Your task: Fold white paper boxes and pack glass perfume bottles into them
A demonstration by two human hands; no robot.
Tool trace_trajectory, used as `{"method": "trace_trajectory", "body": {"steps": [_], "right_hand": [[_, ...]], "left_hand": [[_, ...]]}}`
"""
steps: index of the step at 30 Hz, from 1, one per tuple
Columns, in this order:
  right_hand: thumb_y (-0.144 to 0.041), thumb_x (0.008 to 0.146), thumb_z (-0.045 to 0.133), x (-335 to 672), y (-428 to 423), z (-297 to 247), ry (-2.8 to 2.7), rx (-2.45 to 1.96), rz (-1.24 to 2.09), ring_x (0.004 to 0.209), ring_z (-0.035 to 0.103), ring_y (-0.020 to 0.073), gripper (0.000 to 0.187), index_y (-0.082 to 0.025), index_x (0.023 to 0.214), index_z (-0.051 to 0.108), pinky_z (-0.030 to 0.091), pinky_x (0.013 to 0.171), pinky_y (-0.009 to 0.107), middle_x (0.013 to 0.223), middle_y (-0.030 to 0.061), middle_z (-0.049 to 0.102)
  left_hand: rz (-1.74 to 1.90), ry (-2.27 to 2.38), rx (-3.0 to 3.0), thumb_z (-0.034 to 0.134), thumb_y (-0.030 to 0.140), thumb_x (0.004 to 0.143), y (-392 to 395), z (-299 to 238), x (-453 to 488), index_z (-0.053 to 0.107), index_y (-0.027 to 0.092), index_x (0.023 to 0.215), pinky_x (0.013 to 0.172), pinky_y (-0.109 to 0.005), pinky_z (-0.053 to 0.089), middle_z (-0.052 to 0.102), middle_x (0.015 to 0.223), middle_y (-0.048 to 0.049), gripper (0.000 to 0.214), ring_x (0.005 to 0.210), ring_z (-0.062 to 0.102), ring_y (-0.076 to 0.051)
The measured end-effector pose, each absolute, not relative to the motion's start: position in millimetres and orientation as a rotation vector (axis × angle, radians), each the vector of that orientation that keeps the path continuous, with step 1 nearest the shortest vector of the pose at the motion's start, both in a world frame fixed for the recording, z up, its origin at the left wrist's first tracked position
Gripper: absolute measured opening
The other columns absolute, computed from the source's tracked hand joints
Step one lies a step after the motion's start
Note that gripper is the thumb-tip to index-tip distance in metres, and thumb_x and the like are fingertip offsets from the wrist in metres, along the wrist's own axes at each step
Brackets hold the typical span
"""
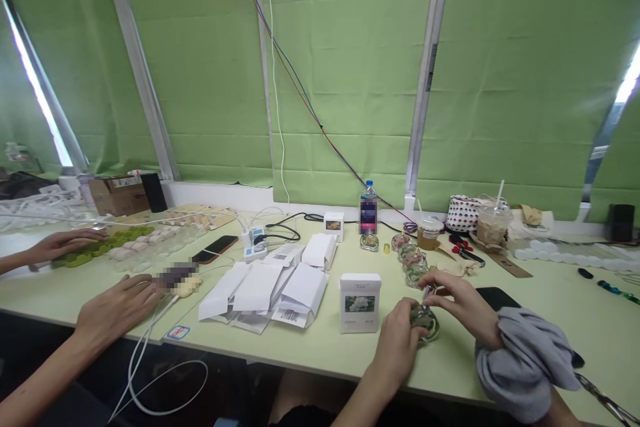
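My left hand (397,341) is closed around a small round glass bottle (426,321) just above the table's front edge. My right hand (463,303), in a grey sleeve (523,360), pinches the bottle's metal top (429,292) from above. A small upright white box with a flower picture (360,302) stands just left of my hands. Behind them lies a short row of similar glass bottles (411,258).
Flat folded white boxes (270,290) lie in a pile at centre. A co-worker's hand (117,310) rests at the left by a white cable, and another hand (67,243) lies farther back. A water bottle (369,208), drink cups (493,223) and a phone (215,249) stand behind.
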State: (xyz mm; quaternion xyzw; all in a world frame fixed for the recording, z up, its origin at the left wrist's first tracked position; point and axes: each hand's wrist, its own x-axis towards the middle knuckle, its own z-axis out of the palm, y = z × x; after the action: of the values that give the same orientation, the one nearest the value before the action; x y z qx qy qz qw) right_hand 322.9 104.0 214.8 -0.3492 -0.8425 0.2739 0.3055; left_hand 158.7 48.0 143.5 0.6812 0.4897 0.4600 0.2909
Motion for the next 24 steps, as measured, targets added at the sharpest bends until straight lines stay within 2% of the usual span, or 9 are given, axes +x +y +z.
{"method": "trace_trajectory", "body": {"steps": [6,13,18,24], "right_hand": [[-0.031,0.078,0.055,322.0,108.3,210.8,-2.318,-0.977,0.702,0.083,0.064,0.0206,0.021,-0.021,0.094,0.065,0.054,0.077,0.032,0.093,0.0056,0.068],[-0.032,0.085,0.046,331.4,106.9,210.2,-2.323,-0.959,0.692,0.098,0.065,0.0265,0.037,-0.021,0.111,0.069,0.05,0.089,0.038,0.105,0.0077,0.071],[-0.035,0.081,0.055,333.3,106.6,207.3,-2.201,-0.993,0.755,0.098,0.066,0.0316,0.028,-0.027,0.099,0.075,0.05,0.091,0.041,0.102,0.0058,0.074],[-0.035,0.08,0.052,327.2,101.4,212.6,-2.264,-0.941,0.701,0.095,0.067,0.0317,0.029,-0.026,0.094,0.077,0.05,0.09,0.042,0.099,0.006,0.074]], "left_hand": [[1.237,1.288,1.822,0.051,0.01,0.074,47.5,144.4,158.0,0.054,0.021,0.106,0.087,-0.031,0.042,0.064,0.107,-0.0041,0.035,0.098,0.057,-0.02],[1.249,1.277,1.818,0.052,0.009,0.073,46.4,145.5,157.8,0.054,0.022,0.108,0.086,-0.031,0.043,0.065,0.105,-0.0034,0.037,0.096,0.058,-0.02],[1.265,1.269,1.817,0.051,0.008,0.073,46.1,146.5,157.9,0.056,0.021,0.107,0.087,-0.031,0.043,0.065,0.105,-0.0035,0.037,0.096,0.058,-0.02],[1.267,1.258,1.819,0.051,0.009,0.073,44.8,149.7,157.7,0.058,0.021,0.107,0.087,-0.031,0.043,0.065,0.105,-0.004,0.037,0.096,0.059,-0.02]]}}
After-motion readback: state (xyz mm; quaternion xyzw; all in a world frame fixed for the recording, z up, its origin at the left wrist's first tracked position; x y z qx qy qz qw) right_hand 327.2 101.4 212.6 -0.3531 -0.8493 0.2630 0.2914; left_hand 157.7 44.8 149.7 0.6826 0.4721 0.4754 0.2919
